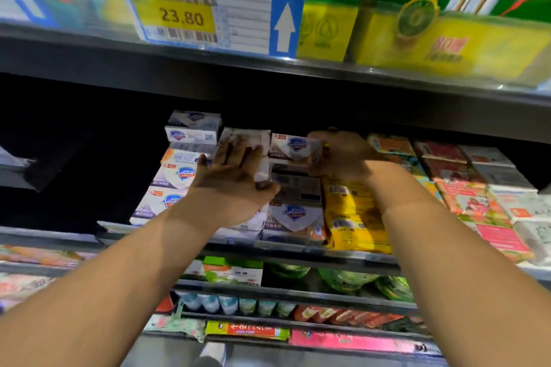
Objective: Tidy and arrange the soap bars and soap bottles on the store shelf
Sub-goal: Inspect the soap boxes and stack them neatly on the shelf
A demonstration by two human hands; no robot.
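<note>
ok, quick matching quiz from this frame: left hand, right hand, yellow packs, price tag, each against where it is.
Things:
1. left hand
2. right hand
3. yellow packs
4. price tag

Places:
A. clipped on the upper shelf edge
B. gripping the right end of the shield-logo box
C. just right of the white soap stacks
D. holding the plain white box

Pairs: 1-D, 2-B, 3-C, 4-A

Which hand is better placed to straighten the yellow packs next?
Probably the right hand: it grips a soap box just above the yellow packs, while the left hand, holding a white pack, is further away.
</note>
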